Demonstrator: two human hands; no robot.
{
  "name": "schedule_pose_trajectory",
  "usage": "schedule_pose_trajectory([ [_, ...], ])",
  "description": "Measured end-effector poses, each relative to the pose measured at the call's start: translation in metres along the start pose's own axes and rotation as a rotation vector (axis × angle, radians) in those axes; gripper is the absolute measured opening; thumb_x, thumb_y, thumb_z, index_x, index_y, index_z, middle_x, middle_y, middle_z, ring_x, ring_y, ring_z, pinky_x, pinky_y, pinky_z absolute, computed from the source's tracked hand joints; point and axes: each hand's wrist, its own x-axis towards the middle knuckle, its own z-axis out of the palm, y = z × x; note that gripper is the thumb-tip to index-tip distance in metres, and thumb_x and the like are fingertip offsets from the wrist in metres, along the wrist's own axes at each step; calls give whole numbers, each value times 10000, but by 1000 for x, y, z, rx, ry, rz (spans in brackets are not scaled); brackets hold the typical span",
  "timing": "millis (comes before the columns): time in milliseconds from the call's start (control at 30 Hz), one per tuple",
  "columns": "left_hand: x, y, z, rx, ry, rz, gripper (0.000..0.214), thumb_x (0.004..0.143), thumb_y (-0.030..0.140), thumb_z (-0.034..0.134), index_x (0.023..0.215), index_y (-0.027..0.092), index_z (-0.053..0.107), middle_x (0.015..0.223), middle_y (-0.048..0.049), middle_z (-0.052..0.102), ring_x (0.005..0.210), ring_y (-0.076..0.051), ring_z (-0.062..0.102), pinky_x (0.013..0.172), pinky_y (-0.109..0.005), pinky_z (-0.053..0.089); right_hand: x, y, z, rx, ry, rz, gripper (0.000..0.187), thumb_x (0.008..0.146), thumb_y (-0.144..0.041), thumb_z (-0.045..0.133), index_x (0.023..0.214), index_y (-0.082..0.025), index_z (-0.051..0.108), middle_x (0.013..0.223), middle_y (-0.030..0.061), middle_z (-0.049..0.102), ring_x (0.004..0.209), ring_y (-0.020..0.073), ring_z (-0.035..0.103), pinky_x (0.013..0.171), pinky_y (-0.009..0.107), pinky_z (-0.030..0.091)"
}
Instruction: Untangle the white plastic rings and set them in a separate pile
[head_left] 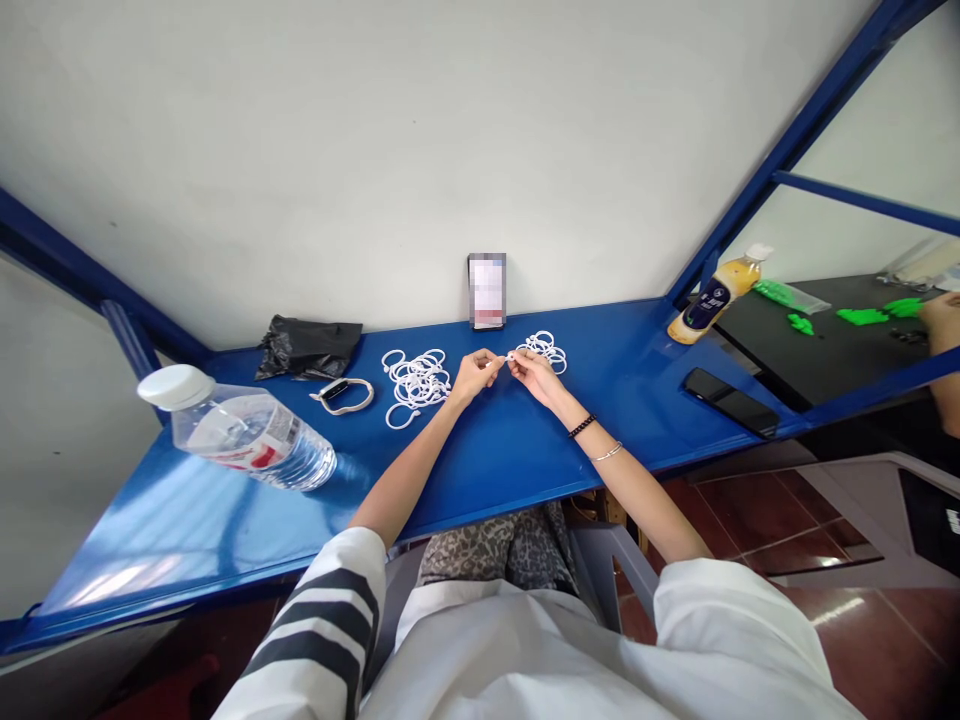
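Observation:
My left hand [478, 375] and my right hand [533, 371] meet over the middle of the blue table, fingertips almost touching. Both are closed in a pinch on a small white plastic ring [511, 356], which the fingers mostly hide. Left of my left hand lies a loose, tangled pile of white plastic rings [418, 383], some with a small knob. A smaller heap of the same white rings [551, 350] lies just behind my right hand.
A phone [487, 292] leans upright on the wall. Leftward are a black plastic bag [307, 347], a watch [346, 396] and a large water bottle [247, 435]. Rightward stand a juice bottle [716, 298] and a dark phone [731, 402]. Another person's hand [943, 318] is near green pieces [862, 316].

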Motion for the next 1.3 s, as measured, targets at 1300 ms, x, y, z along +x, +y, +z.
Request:
schedule_pose_trajectory([
  [1300, 10, -20, 1, 57, 53, 146, 462, 757, 526, 678, 976, 121, 701, 653, -16, 631, 559, -114, 573, 577, -257, 489, 4, 8, -6, -370, 32, -85, 377, 636, -487, 798, 825, -186, 673, 766, 36, 699, 752, 161, 657, 770, 320, 532],
])
